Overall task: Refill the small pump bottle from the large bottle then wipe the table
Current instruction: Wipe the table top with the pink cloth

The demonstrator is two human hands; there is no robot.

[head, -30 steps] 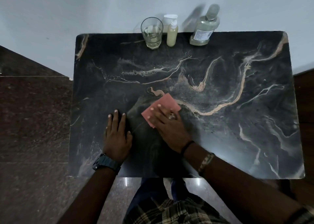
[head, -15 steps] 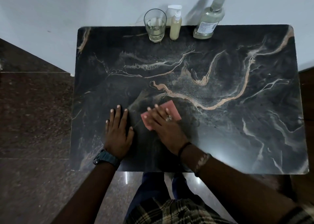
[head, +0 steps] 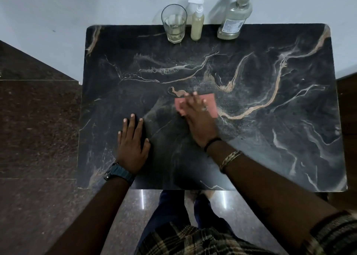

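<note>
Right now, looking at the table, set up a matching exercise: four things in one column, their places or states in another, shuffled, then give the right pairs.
Things:
1. glass
2. pump bottle
3. pink cloth
4. left hand

Places or states:
A. flat on the bare table, palm down
B. pressed under the right hand
C. far edge, between the glass and the large bottle
D. far edge, leftmost of the three containers

Pairs: 1-D, 2-C, 3-B, 4-A

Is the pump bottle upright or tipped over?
Upright. The pump bottle stands on its base at the table's far edge, pump head on top.
</note>
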